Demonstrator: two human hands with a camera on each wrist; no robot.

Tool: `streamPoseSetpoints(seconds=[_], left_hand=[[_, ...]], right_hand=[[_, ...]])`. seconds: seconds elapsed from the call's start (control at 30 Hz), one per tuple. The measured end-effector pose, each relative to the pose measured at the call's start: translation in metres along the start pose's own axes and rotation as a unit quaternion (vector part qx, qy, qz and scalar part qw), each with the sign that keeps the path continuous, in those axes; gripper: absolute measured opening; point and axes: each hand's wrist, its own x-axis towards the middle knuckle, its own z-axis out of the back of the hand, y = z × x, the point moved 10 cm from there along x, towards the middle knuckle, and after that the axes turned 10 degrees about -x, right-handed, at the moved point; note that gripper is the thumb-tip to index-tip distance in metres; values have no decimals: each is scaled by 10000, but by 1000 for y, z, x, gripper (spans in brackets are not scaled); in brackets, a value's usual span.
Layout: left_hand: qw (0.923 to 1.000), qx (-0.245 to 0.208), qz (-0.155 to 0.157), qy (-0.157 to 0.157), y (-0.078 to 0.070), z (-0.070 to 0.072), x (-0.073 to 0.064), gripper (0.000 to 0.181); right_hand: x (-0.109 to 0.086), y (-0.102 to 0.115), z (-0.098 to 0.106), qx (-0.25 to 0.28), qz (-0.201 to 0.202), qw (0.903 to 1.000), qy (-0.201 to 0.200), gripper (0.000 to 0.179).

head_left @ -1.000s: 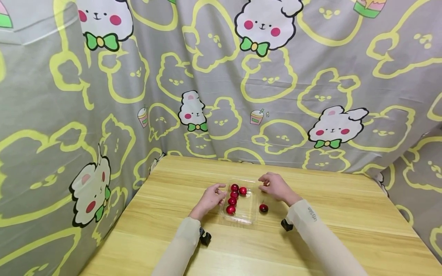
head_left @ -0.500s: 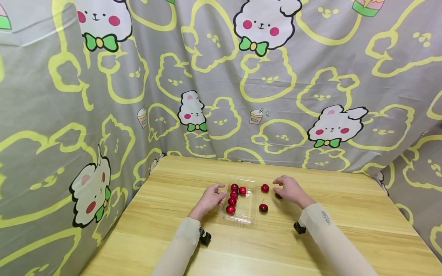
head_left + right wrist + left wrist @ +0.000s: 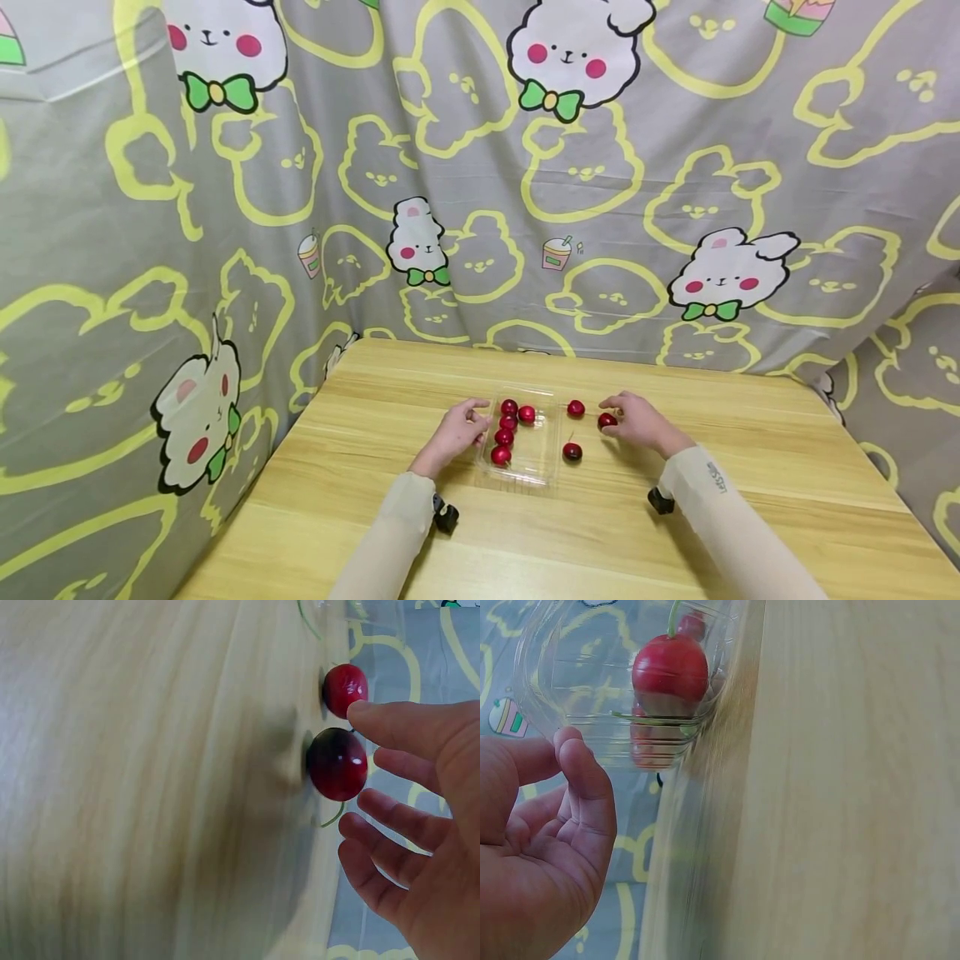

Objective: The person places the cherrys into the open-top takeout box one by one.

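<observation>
A clear plastic box (image 3: 536, 450) lies on the wooden table with several red cherries (image 3: 504, 437) inside, mostly along its left side. My left hand (image 3: 456, 432) is at the box's left edge; in the left wrist view the thumb and index finger (image 3: 585, 776) pinch its rim. To the right of the box, my right hand (image 3: 637, 422) is beside a dark red cherry (image 3: 337, 763). Its fingers are spread and loosely bent around that cherry, with no clear grip on it. A brighter cherry (image 3: 346, 690) sits just beyond, near the fingertips.
Another dark cherry (image 3: 572, 452), stem up, rests just right of the box. The table (image 3: 360, 400) meets a grey patterned curtain (image 3: 480, 192) at the back and left. A black wrist camera (image 3: 446, 515) is strapped below the left hand.
My right hand has moved right, away from the box's edge and the brighter cherry, then lowered slightly to the dark cherry. The left hand and the box have stayed in place.
</observation>
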Motion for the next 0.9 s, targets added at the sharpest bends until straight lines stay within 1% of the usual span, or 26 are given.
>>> streamPoseSetpoints(seconds=[0.13, 0.3, 0.37, 0.47, 0.53, 0.6, 0.73, 0.9], left_hand=[[10000, -35, 20, -1, 1, 0, 0, 39], [10000, -35, 32, -3, 1, 1, -1, 40], [10000, 1, -8, 24, -9, -1, -6, 39], [10000, 39, 9, 25, -9, -1, -7, 39], [10000, 70, 47, 11, -8, 0, -6, 38], [10000, 58, 72, -19, 3, 2, -1, 38], [9999, 78, 54, -37, 3, 3, 1, 38], [9999, 106, 72, -52, 4, 3, 0, 37]], right_hand=[[0, -3, -4, -16, 40, 10000, 19, 46], [-1, -3, -6, -23, 125, 9999, -53, 40], [-2, -4, -7, -31, 118, 9999, -86, 37], [-2, -6, -9, -101, 197, 9997, -131, 32], [-2, -7, -10, -161, 216, 9995, -158, 30], [-2, -7, -11, -187, 179, 9995, -160, 29], [-4, -6, -10, -177, 104, 9997, -160, 30], [-6, -4, -8, -179, 146, 9995, -221, 27]])
